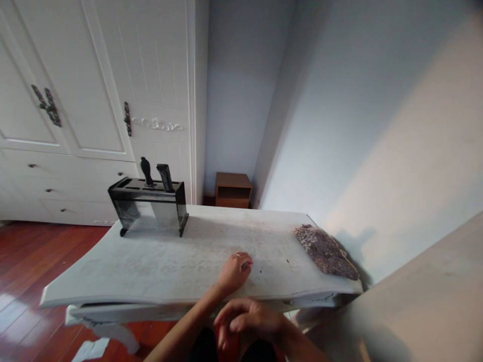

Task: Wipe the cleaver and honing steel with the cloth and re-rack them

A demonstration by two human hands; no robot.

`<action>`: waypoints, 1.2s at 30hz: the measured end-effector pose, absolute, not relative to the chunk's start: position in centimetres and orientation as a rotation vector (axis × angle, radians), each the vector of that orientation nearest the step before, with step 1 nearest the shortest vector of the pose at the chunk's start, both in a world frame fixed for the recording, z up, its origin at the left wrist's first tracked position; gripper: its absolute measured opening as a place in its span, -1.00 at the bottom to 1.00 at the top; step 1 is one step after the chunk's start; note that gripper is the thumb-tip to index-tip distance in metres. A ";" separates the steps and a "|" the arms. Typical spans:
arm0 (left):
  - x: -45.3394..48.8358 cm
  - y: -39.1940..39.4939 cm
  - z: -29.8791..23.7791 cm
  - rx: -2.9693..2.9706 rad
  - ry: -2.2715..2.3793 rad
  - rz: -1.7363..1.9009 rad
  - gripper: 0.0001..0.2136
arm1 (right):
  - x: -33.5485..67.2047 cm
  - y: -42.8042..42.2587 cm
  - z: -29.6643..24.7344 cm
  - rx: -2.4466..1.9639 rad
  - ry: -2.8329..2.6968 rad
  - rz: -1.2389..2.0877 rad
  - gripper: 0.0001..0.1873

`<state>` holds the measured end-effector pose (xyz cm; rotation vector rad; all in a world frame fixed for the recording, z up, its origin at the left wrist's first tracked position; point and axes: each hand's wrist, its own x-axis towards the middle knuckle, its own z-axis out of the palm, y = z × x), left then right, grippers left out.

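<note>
My left hand (234, 271) rests on the white table top (158, 266) near its front edge, a ring on one finger. Its fingers are curled down against the surface and hide whatever may be under them. My right hand (247, 322) hovers lower, just below the table's front edge, fingers bent inward over something red (223, 343) that I cannot make out. Two small dark specks (260, 271) lie on the table just right of my left hand.
A black knife block (149, 206) with two dark-handled knives stands at the table's back left. A speckled brown cloth (325, 251) lies at the right end by the wall. White cupboards (94, 100) stand behind, and a small wooden cabinet (233, 190) fills the corner. Red wooden floor (26, 261) lies left.
</note>
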<state>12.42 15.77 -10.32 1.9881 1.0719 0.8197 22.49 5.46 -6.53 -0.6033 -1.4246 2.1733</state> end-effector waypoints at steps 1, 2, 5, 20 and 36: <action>12.3 15.7 -10.3 1.970 1.071 0.821 -0.79 | 24.5 6.9 -6.4 -0.647 -1.355 2.095 -0.62; 12.3 15.6 -10.2 1.958 1.064 0.823 -0.79 | 26.7 8.2 -6.3 -0.717 -1.294 1.983 -0.64; 12.2 15.4 -10.0 1.960 1.037 0.841 -0.79 | 34.0 11.8 -6.4 -1.043 -1.238 1.533 -0.63; 10.8 15.2 -9.9 1.644 1.037 0.986 -0.79 | 50.4 20.7 -12.6 -1.699 -1.458 0.423 -0.52; -10.3 20.2 -3.5 1.009 1.623 2.135 -0.70 | 56.0 21.3 -13.9 -2.001 -2.039 -0.362 -0.33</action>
